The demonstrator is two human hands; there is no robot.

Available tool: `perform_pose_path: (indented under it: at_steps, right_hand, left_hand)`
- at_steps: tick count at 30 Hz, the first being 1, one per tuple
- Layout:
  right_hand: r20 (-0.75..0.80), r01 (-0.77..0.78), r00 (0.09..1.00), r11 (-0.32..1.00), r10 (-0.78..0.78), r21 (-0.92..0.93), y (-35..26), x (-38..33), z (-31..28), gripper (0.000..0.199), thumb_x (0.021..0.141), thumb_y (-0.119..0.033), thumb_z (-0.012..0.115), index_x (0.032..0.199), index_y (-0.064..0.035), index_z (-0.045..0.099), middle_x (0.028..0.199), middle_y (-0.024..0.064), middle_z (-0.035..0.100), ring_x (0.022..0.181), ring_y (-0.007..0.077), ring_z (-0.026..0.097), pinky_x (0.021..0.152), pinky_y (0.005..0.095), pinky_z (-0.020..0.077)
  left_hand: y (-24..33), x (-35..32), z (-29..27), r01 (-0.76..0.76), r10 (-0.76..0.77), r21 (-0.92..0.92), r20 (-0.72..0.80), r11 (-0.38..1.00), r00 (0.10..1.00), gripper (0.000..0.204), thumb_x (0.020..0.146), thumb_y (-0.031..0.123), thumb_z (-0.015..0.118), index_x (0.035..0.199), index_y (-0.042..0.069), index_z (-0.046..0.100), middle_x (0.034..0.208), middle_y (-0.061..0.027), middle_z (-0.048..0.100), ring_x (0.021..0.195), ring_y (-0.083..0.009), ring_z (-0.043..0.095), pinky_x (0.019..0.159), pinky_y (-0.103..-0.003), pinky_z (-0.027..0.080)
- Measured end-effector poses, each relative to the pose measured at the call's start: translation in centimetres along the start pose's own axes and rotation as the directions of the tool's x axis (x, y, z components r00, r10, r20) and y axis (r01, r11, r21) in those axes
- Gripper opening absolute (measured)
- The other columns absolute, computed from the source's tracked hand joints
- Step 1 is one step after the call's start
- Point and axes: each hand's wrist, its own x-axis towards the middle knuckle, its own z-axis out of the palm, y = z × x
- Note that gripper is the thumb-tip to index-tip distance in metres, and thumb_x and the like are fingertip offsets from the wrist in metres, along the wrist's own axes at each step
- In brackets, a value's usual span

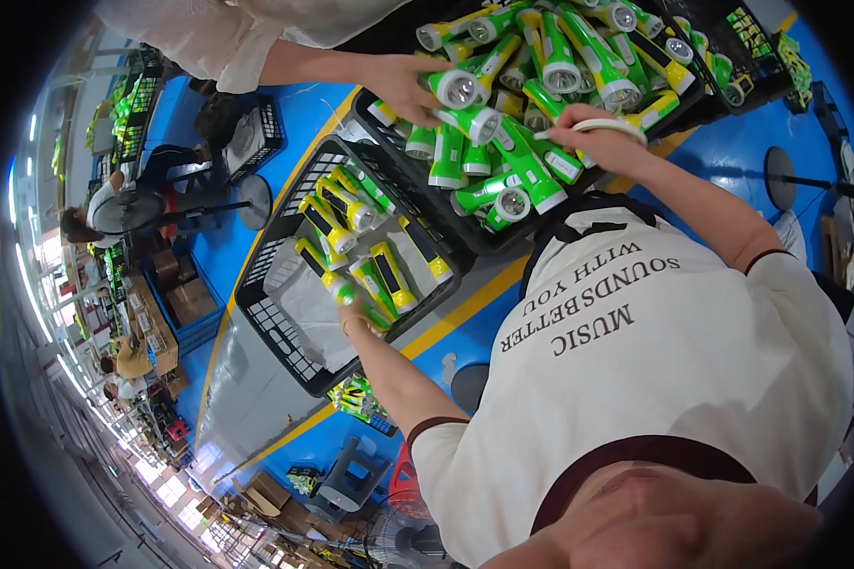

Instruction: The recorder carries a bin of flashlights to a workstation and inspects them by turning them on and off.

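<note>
- Blue floor (731, 152) with yellow lines runs under two black crates at the middle and top of the frame.
- Left hand (354, 321), left of centre, is closed on the end of a green-and-yellow torch (337, 284). The torch lies at the near edge of the left crate (275, 327), among other yellow torches on a white sheet.
- Right hand (603, 137), upper right of centre, has its fingers curled on a white ring (598, 124). It sits just over the green torch pile (512, 161) in the upper crate (427, 194).
- Another person's hand (403, 85), upper left of the pile, grips one green torch by the head.
- The left palm is turned away, so its grip is hard to make out. The ring is partly covered by fingers. The upper crate is cut off by the top edge.
</note>
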Motion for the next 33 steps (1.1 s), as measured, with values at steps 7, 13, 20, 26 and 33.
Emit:
perform_pose_path:
  at_steps: [7, 13, 20, 26, 33]
  right_hand:
    - [-0.2, 0.085, 0.978, 0.985, -0.053, 0.151, 2.5, -1.7, -4.9, 0.016, 0.085, -0.02, 0.057, 0.081, -0.0056, 0.053, 0.074, -0.0009, 0.053, 0.069, 0.0065, 0.049, 0.064, 0.0201, 0.0405]
    - [-0.138, 0.114, 0.987, 0.969, -0.085, 0.219, 2.1, -2.6, -5.3, 0.013, 0.084, -0.017, 0.058, 0.082, -0.0047, 0.053, 0.077, 0.0, 0.054, 0.07, 0.0067, 0.05, 0.065, 0.0202, 0.0417]
    - [0.182, -0.045, 0.981, 0.828, -0.069, 0.559, -1.2, -3.9, -4.9, 0.017, 0.085, -0.02, 0.059, 0.083, -0.0038, 0.054, 0.075, 0.0017, 0.055, 0.07, 0.009, 0.053, 0.063, 0.0213, 0.0428]
    - [0.417, -0.235, 0.904, 0.705, -0.094, 0.669, -3.2, -2.8, -4.3, 0.014, 0.085, -0.017, 0.059, 0.084, -0.0048, 0.052, 0.078, 0.0041, 0.053, 0.07, 0.0107, 0.052, 0.059, 0.0196, 0.0393]
    - [0.449, -0.015, 0.874, 0.91, -0.189, 0.413, -3.9, -2.5, -4.3, 0.015, 0.082, -0.015, 0.061, 0.078, -0.0037, 0.052, 0.086, 0.0036, 0.05, 0.075, 0.0093, 0.05, 0.067, 0.0218, 0.0418]
  left_hand:
    - [30.2, -19.4, -3.5, -0.686, 0.619, -0.403, -0.304, 0.605, 0.724, 0.032, 0.076, 0.031, 0.061, 0.09, 0.003, 0.058, 0.081, -0.0172, 0.059, 0.073, -0.0332, 0.058, 0.068, -0.042, 0.045]
    - [36.9, -27.3, 2.0, -0.819, 0.818, 0.009, -0.059, 0.574, 0.573, 0.065, 0.066, 0.043, 0.066, 0.104, -0.005, 0.046, 0.086, -0.0192, 0.059, 0.085, -0.0341, 0.056, 0.081, -0.045, 0.038]
    - [37.4, -31.7, -3.2, 0.34, 0.744, -0.932, 0.315, 0.125, 0.59, 0.048, 0.073, 0.007, 0.067, 0.114, -0.001, 0.042, 0.103, -0.0104, 0.053, 0.093, -0.0171, 0.052, 0.08, -0.03, 0.044]
    - [37.9, -32.2, -4.0, 0.388, 0.875, -0.917, 0.113, -0.09, 0.471, 0.068, 0.075, 0.019, 0.068, 0.127, 0.009, 0.025, 0.103, -0.0068, 0.048, 0.09, -0.0174, 0.053, 0.078, -0.029, 0.045]
    - [37.7, -32.9, -4.2, 0.03, 0.806, -0.986, -0.117, -0.165, 0.58, 0.079, 0.075, 0.026, 0.07, 0.131, 0.006, 0.018, 0.108, -0.0066, 0.046, 0.099, -0.0157, 0.048, 0.083, -0.029, 0.041]
